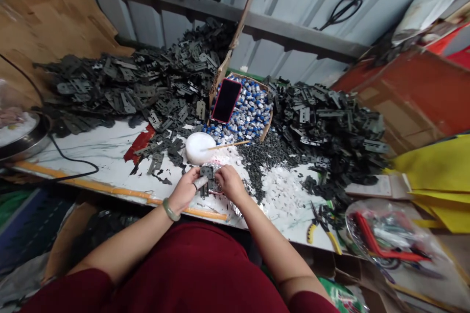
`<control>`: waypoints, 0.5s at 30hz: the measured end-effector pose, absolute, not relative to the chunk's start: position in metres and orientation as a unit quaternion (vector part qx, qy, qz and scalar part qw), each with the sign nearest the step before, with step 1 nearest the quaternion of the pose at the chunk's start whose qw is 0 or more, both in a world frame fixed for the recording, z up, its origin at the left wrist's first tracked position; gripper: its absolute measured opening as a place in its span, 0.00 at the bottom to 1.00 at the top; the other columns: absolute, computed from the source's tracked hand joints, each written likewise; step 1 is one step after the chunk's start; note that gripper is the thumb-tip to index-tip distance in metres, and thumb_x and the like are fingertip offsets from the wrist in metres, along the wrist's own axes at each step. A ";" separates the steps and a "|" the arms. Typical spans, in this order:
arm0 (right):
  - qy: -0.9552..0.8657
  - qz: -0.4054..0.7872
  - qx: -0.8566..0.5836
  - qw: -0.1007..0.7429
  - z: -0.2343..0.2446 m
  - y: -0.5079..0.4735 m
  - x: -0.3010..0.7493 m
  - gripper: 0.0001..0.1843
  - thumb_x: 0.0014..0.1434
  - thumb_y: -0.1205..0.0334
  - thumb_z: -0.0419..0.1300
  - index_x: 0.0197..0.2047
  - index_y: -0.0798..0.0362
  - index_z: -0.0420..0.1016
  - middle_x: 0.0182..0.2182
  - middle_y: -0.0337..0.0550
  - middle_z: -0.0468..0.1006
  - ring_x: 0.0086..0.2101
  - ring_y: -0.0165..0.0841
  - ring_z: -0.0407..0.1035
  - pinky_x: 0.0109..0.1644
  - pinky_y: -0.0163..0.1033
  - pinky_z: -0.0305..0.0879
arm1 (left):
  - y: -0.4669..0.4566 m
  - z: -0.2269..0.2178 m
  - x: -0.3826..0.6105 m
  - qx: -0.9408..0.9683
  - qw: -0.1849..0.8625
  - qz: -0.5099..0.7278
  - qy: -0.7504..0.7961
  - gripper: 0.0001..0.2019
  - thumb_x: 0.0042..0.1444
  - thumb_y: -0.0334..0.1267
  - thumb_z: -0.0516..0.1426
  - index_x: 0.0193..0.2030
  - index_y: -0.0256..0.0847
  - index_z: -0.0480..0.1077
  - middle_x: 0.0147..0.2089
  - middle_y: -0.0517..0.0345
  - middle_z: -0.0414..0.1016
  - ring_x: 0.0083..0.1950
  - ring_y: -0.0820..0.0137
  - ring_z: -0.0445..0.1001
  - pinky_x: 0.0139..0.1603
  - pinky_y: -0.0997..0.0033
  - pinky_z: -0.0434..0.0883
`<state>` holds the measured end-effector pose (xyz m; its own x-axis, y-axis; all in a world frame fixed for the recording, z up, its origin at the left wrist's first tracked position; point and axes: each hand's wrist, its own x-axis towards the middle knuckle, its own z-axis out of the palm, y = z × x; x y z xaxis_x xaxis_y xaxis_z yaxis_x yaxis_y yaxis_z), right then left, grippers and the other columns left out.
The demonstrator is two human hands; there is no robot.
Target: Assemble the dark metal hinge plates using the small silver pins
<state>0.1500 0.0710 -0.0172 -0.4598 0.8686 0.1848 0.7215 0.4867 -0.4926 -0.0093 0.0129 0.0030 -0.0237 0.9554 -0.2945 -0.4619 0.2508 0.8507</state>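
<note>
My left hand point(188, 187), with a green bangle on its wrist, pinches a small dark grey metal part point(206, 174) at the near edge of the table point(106, 149). My right hand point(228, 181) is closed just to the right of that part, fingers curled over something I cannot make out, touching the same spot. Both hands meet just in front of a white round tub point(199, 146) with a thin wooden stick point(227, 145) resting on it.
Big heaps of dark metal parts point(147, 83) point(330, 127) cover the table's back. A box of small blue-and-silver pieces point(249, 115) holds a phone point(225, 100). Tiny dark bits point(262, 154), yellow-handled pliers point(323, 227), a bag of tools point(382, 239) and a black cable point(69, 161) lie around.
</note>
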 end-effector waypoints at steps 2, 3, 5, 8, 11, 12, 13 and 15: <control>-0.775 0.275 -0.498 0.275 -0.015 0.070 0.151 0.07 0.59 0.65 0.53 0.33 0.53 0.72 0.30 0.42 0.74 0.33 0.32 0.68 0.38 0.37 0.65 | 0.017 0.001 -0.003 0.250 0.654 0.541 0.466 0.17 0.36 0.35 0.67 0.34 0.38 0.70 0.30 0.60 0.75 0.33 0.70 0.72 0.34 0.73 0.68; -0.738 0.330 -0.506 0.300 -0.013 0.069 0.151 0.07 0.59 0.64 0.53 0.35 0.53 0.72 0.29 0.41 0.75 0.31 0.31 0.68 0.36 0.36 0.66 | 0.017 0.000 -0.001 0.247 0.654 0.538 0.471 0.17 0.35 0.35 0.68 0.33 0.38 0.70 0.29 0.60 0.74 0.32 0.70 0.72 0.33 0.73 0.68; -0.670 0.421 -0.510 0.338 -0.008 0.066 0.152 0.08 0.58 0.61 0.54 0.36 0.53 0.72 0.27 0.39 0.75 0.28 0.30 0.68 0.33 0.35 0.67 | 0.017 -0.002 0.000 0.255 0.648 0.533 0.480 0.16 0.35 0.34 0.68 0.32 0.38 0.69 0.27 0.61 0.74 0.32 0.69 0.72 0.32 0.74 0.67; -0.630 0.451 -0.501 0.385 0.000 0.058 0.150 0.08 0.53 0.59 0.58 0.34 0.53 0.73 0.28 0.40 0.76 0.28 0.30 0.69 0.34 0.36 0.68 | 0.012 -0.006 0.000 0.291 0.632 0.530 0.485 0.14 0.35 0.33 0.67 0.30 0.38 0.69 0.26 0.62 0.73 0.31 0.70 0.72 0.33 0.74 0.67; -0.648 0.432 -0.483 0.399 0.005 0.052 0.146 0.05 0.51 0.61 0.59 0.30 0.53 0.73 0.30 0.41 0.77 0.32 0.31 0.70 0.38 0.36 0.69 | 0.007 -0.007 -0.001 0.305 0.633 0.521 0.485 0.13 0.37 0.32 0.66 0.31 0.39 0.69 0.26 0.63 0.73 0.28 0.73 0.70 0.30 0.76 0.66; -0.653 0.432 -0.479 0.395 0.006 0.050 0.144 0.05 0.51 0.61 0.59 0.29 0.53 0.73 0.30 0.41 0.77 0.32 0.31 0.70 0.38 0.37 0.69 | 0.006 -0.007 -0.001 0.303 0.636 0.518 0.485 0.12 0.38 0.32 0.66 0.31 0.39 0.69 0.25 0.63 0.73 0.26 0.74 0.69 0.29 0.76 0.66; -0.655 0.435 -0.478 0.392 0.006 0.049 0.143 0.04 0.51 0.61 0.59 0.29 0.53 0.73 0.29 0.41 0.77 0.31 0.31 0.70 0.38 0.37 0.69 | 0.005 -0.007 -0.001 0.301 0.640 0.515 0.484 0.12 0.39 0.31 0.65 0.32 0.39 0.68 0.25 0.63 0.72 0.25 0.75 0.69 0.28 0.77 0.65; -0.657 0.436 -0.477 0.388 0.005 0.048 0.142 0.05 0.51 0.61 0.59 0.29 0.53 0.72 0.29 0.40 0.76 0.30 0.30 0.70 0.37 0.37 0.69 | 0.003 -0.006 -0.001 0.297 0.648 0.511 0.480 0.12 0.40 0.31 0.64 0.32 0.39 0.68 0.25 0.64 0.72 0.24 0.75 0.68 0.27 0.77 0.65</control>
